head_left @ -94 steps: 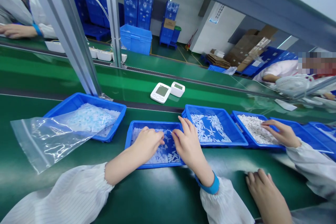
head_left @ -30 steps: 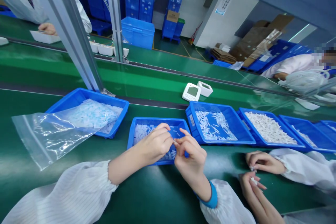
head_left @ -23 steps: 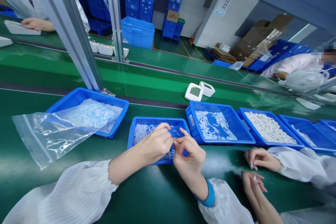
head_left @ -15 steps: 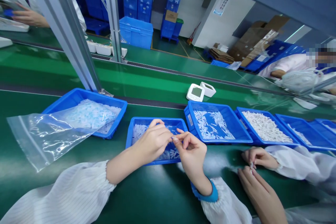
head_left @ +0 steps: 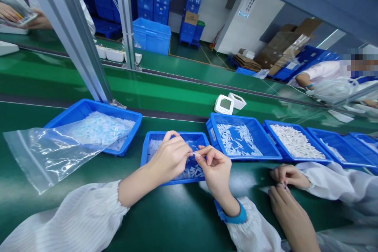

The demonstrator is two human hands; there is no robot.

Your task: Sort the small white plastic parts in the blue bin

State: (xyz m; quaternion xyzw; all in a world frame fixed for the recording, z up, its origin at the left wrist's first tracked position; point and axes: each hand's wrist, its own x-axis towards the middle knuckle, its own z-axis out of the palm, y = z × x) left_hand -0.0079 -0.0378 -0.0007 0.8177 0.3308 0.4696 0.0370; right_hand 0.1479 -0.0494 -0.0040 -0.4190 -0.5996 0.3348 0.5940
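My left hand [head_left: 169, 158] and my right hand [head_left: 217, 170] meet above a small blue bin [head_left: 176, 183], fingertips pinched. Between them shows a tiny whitish piece [head_left: 193, 153], too small to name more exactly; both hands pinch it. Under my hands the bin holds small translucent pieces [head_left: 155, 147] on its left side and slim white plastic pieces [head_left: 195, 172] nearer the front right. My fingers hide part of the contents. A blue band [head_left: 236, 217] circles my right wrist.
Left stands a blue bin [head_left: 66, 115] with an open clear zip bag [head_left: 38, 157] of pale blue pieces. Right are bins of white pieces [head_left: 295, 140]. A co-worker's hands [head_left: 291, 197] work close by. White display devices [head_left: 224, 104] ride a green belt [head_left: 165, 90] behind a metal post [head_left: 71, 35].
My fingertips have parted slightly, and the whitish piece shows between them. The white devices on the belt have shifted right. A person at far left now holds a pale device.
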